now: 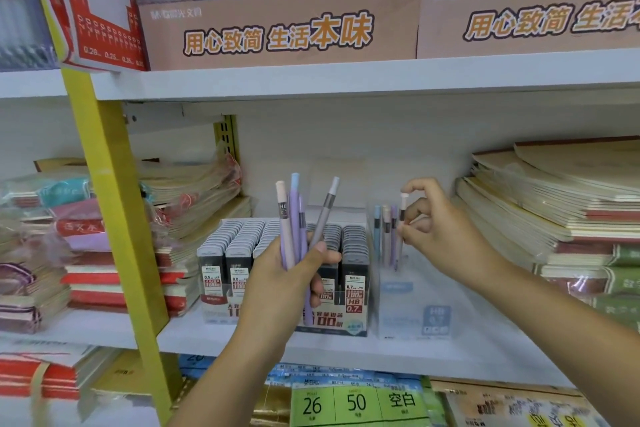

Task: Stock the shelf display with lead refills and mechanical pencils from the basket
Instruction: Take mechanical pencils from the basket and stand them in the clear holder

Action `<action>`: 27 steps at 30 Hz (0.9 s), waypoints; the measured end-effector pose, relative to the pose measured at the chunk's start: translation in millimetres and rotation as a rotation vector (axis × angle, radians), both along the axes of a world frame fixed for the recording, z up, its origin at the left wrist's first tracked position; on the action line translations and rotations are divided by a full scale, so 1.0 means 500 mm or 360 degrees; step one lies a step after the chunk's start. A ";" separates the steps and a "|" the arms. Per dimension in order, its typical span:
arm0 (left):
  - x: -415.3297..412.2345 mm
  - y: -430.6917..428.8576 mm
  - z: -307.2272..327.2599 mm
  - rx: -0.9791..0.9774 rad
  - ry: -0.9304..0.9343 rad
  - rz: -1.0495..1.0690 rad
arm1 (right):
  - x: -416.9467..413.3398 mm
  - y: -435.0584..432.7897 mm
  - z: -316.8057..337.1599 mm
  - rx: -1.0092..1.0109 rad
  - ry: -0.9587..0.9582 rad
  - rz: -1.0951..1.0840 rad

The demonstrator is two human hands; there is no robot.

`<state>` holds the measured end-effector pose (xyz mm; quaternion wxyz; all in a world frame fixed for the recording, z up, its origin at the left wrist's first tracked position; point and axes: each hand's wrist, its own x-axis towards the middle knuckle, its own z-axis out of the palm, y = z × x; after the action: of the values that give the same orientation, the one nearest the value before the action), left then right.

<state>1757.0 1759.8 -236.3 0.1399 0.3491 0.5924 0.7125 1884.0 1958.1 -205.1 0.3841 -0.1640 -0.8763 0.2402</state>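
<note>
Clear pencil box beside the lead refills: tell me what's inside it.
Four mechanical pencils stand upright in the clear box; the right hand pinches one. The hand and frosted wall hide the rest.

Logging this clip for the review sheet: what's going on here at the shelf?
A person is stocking pencils. The left hand grips a bunch of pastel pink, blue, purple and grey mechanical pencils upright. The right hand pinches one grey white-capped pencil at the clear plastic display box, where a few pastel pencils already stand. Beside it on the white shelf sits a tray of black lead refill cases.
</note>
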 end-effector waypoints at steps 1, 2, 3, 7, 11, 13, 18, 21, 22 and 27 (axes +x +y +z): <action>-0.001 0.001 -0.001 0.0003 -0.0002 0.0001 | -0.003 0.002 -0.004 0.0028 -0.0004 0.0000; -0.002 0.002 -0.001 -0.0002 0.0003 0.0001 | -0.006 0.004 -0.007 0.0060 -0.0009 -0.0006; -0.003 0.003 -0.002 -0.0004 0.0006 0.0001 | -0.009 0.005 -0.008 0.0090 -0.0016 -0.0013; -0.006 0.004 -0.005 -0.0002 0.0012 0.0000 | -0.016 0.006 -0.009 0.0159 -0.0043 -0.0038; -0.008 0.005 -0.007 0.0007 0.0010 0.0002 | -0.021 0.006 -0.009 0.0217 -0.0068 -0.0082; -0.010 0.006 -0.008 0.0008 0.0007 -0.0003 | -0.025 0.006 -0.006 0.0215 -0.0071 -0.0084; -0.010 0.006 -0.009 -0.0012 0.0026 -0.0005 | -0.036 0.005 0.000 0.0263 -0.0076 -0.0088; -0.010 0.005 -0.009 -0.0012 0.0025 -0.0021 | -0.034 0.002 0.000 0.0264 -0.0123 -0.0101; -0.010 0.004 -0.008 -0.0014 0.0025 -0.0028 | -0.033 0.000 -0.001 0.0288 -0.0144 -0.0112; -0.004 0.001 -0.001 -0.0015 -0.0066 -0.0087 | -0.038 -0.012 0.014 0.0595 -0.0496 -0.0315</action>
<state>1755.1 1760.3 -237.0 0.1733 0.3496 0.5830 0.7126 1865.2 1952.0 -198.2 0.2897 -0.2101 -0.9337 0.0070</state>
